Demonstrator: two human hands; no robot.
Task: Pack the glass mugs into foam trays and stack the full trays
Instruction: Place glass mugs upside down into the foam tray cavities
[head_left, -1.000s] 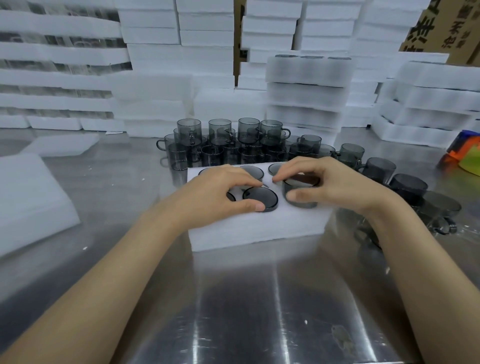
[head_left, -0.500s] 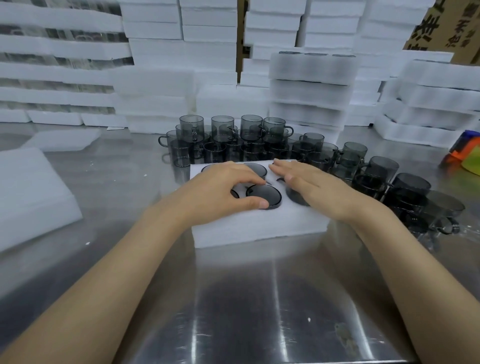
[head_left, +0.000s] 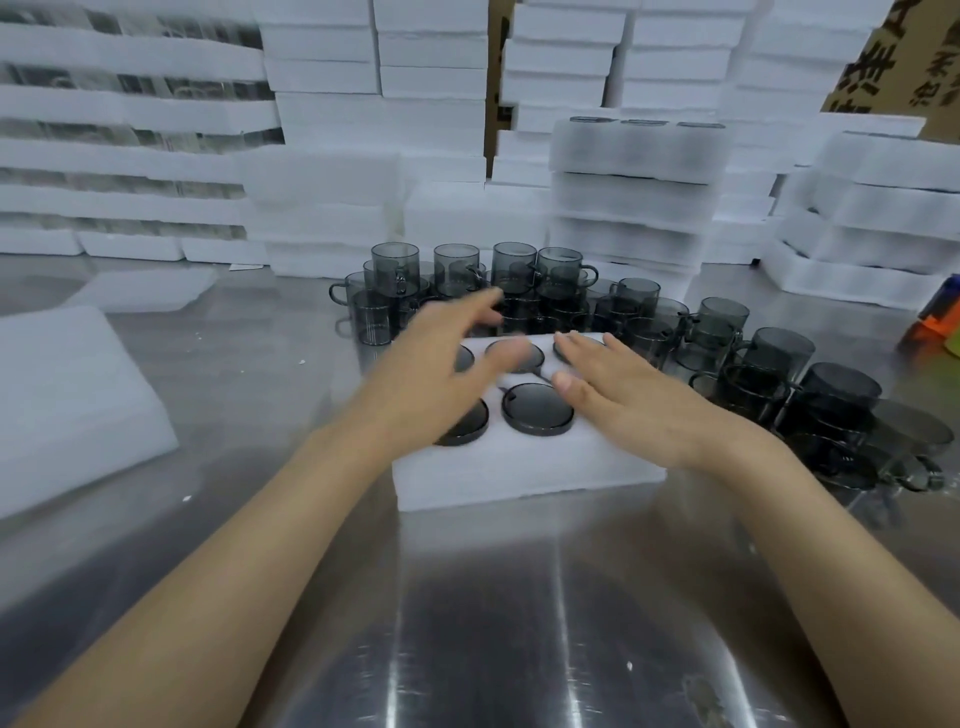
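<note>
Head view looks down on a white rectangular foam tray (head_left: 519, 467) lying on the shiny steel table (head_left: 467, 623), with smoky grey glass mugs (head_left: 537, 413) seated in its round pockets, flat dark discs facing up. The left hand (head_left: 441, 364) hovers over the tray's back-left corner, blurred, fingers spread and holding nothing. The right hand (head_left: 623, 400) lies flat over the right-hand pockets with fingers straight. Whether the pocket beneath it is filled cannot be told.

Just behind the tray stands a crowd of loose grey mugs (head_left: 457, 265), some stacked on others, and more loose mugs (head_left: 779, 353) run along the right, close to the right forearm. The likeliest mishap is a quick left-hand reach clipping an upper mug and toppling it onto its neighbours or the steel, where glass would chip. A swing of the right forearm could sweep the nearby mugs the same way. If the tray is lifted with a mug not fully seated, the soft foam may flex and let it slide out before it reaches the pile of filled foam trays (head_left: 634, 197) behind.
</note>
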